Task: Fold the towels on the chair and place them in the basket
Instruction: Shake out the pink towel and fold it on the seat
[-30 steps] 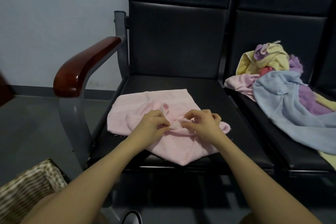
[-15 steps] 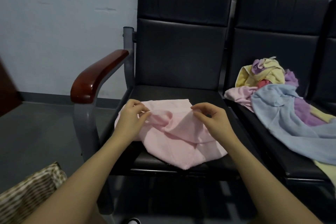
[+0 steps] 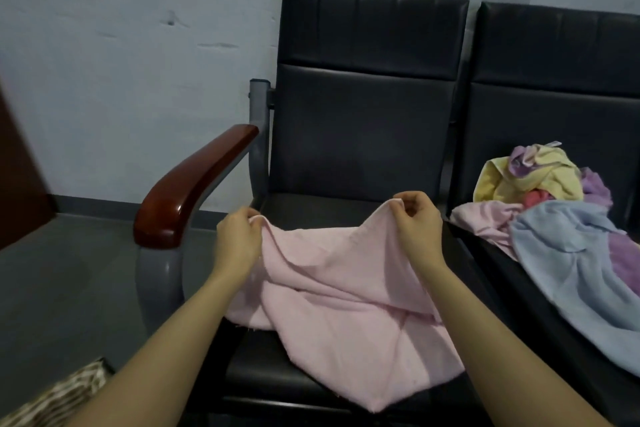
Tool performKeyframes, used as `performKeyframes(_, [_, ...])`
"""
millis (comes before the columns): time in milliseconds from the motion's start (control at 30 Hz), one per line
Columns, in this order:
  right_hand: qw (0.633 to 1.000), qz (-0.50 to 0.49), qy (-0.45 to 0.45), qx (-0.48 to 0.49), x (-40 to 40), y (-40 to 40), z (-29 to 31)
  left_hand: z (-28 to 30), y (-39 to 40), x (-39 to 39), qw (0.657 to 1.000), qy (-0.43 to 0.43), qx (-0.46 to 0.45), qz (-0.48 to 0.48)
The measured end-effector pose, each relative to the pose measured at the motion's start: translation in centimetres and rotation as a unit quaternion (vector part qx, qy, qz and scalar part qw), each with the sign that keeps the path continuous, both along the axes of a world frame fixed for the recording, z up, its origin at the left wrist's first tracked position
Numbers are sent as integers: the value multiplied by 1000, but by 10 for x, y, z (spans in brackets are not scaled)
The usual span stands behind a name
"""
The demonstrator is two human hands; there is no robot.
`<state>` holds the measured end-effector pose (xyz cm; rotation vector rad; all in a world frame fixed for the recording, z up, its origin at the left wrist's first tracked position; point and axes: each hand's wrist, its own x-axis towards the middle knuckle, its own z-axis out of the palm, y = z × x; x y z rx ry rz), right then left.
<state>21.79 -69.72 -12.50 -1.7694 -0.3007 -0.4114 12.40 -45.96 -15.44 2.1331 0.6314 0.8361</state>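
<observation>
Head view: left hand (image 3: 237, 241) and right hand (image 3: 417, 224) each pinched a raised corner of the pink towel (image 3: 346, 298), which draped over the chair (image 3: 363, 149) seat. Woven basket (image 3: 59, 399), apparently, sat partly cropped at lower left. Other towels (image 3: 554, 229) lay heaped on the neighbouring seat.

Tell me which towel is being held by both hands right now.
The pink towel on the left seat, pinched at its top edge by the left hand and right hand; the other towels lie heaped, untouched.
</observation>
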Motion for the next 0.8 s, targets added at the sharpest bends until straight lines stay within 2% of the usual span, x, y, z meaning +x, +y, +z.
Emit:
performKeyframes(133, [998,-4,59,-18,41,13,-21,-28,18,28,997,38,-24,55])
performKeyframes(267, [992,-5,118,-50,80,23,-47,-48,29,47,989,111,0,103])
performKeyframes(467, [972,7,163,-170,113,37,-81,-63,40,65,978,182,19,102])
performKeyframes(600, [944,20,131,-303,130,40,-94,-68,46,69,981,173,-21,79])
performKeyframes(800, [929,21,119,-349,137,44,-96,-69,50,65,989,137,-12,58])
